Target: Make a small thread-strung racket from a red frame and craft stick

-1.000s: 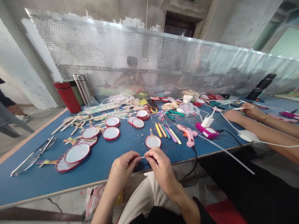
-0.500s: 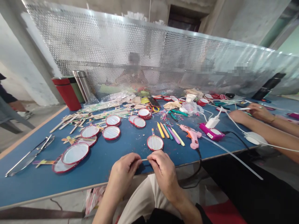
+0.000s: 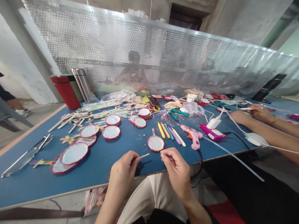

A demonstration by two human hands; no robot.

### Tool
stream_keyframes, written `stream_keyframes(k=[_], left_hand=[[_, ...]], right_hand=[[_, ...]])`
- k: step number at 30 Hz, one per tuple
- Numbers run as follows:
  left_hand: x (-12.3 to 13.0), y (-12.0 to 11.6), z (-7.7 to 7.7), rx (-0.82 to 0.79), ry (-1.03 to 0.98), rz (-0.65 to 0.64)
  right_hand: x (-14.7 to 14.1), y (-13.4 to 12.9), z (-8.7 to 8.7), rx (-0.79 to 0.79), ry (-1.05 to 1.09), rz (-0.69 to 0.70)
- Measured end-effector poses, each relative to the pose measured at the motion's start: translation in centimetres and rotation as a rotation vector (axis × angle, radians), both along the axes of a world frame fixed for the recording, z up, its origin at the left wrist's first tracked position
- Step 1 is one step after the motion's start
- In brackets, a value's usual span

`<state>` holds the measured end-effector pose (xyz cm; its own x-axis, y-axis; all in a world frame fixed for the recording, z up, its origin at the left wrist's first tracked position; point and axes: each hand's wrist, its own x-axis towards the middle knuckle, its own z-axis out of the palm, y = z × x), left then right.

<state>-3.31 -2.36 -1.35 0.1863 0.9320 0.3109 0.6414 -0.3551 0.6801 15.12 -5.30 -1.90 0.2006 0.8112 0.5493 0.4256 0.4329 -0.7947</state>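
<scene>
Two bare hands meet low over the near edge of a blue table (image 3: 98,169), apart from each other. The left hand (image 3: 123,168) pinches a thin stick (image 3: 145,155) at one end between thumb and fingers, probably so the other end can point free toward the right hand (image 3: 177,169). That right hand is curled, its fingertips near one another beside the stick's free end; whether they touch or grip anything, one cannot tell. Just beyond the hands lies a red-rimmed disc (image 3: 156,144), flat, with a small coloured tab at its far side; its place seems chosen for easy reach. Five markers (image 3: 169,132) lie roughly side by side to its right, perhaps so that each colour can be picked out. Next to them a pink glue gun (image 3: 195,136) rests on its side, nozzle toward the markers, its black cord over the table edge, likely to spare the work space. More discs (image 3: 74,154) overlap at the left, which presumably saves room, near a loose heap of flat sticks (image 3: 72,119)
</scene>
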Motion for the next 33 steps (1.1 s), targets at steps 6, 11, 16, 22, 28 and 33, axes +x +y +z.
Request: stream_keyframes(k=[6, 11, 16, 22, 28, 33], left_hand=[[0.1, 0.2, -0.2, -0.008, 0.034, 0.017], [0.3, 0.2, -0.3, 0.020, 0.040, 0.059], [0.2, 0.2, 0.1, 0.010, 0.052, 0.068], [0.2, 0.2, 0.5, -0.047, 0.044, 0.090], [0.2, 0.1, -0.2, 0.033, 0.022, 0.071], [0.3, 0.1, -0.7, 0.106, 0.013, 0.060]], right_hand=[[0.7, 0.2, -0.2, -0.020, -0.024, 0.002], [0.0, -0.2, -0.3, 0.011, -0.182, 0.099], [2.0, -0.8, 0.3, 0.055, -0.217, 0.012], [10.0, 0.1, 2.0, -0.230, -0.560, -0.736], [13.1, 2.2, 3.3, -0.585, -0.666, -0.765], [13.4, 4.0, 3.6, -0.780, -0.686, -0.699]])
